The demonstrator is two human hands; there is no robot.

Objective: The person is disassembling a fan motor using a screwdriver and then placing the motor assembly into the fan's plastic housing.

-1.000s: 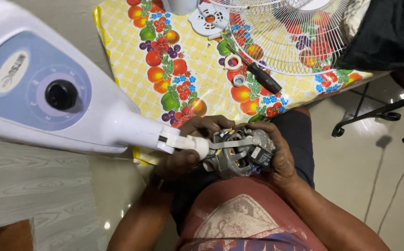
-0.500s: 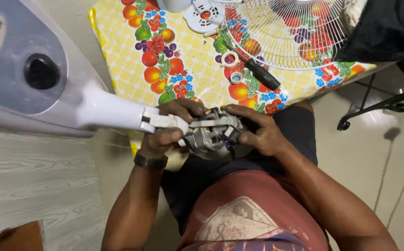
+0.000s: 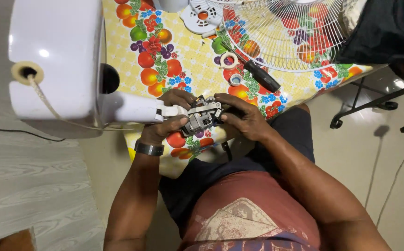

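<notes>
Nearby, screwdriver (image 3: 259, 74) (beside fan guard (image 3: 299, 32))

fan base (image 3: 58, 60) tipped up, underside showing, motor (image 3: 202, 116) raised toward table

- Motor (image 3: 202, 118): bare grey metal, dull, with plates and edges that look rough.
- Fan base (image 3: 55, 60): white plastic, smooth and glossy, catching light.
- Tablecloth (image 3: 183, 69): printed fruit pattern, slick like oilcloth, faint sheen.
- Grille (image 3: 290, 28): thin white coated wire, smooth.
- Screwdriver (image 3: 262, 76): black handle, matt.
- Wristband (image 3: 148, 148): dark, slightly shiny.
- Floor (image 3: 30, 186): pale wood-grain look, glossy.
- Shirt (image 3: 253, 209): red cloth, matt, worn print.
</notes>
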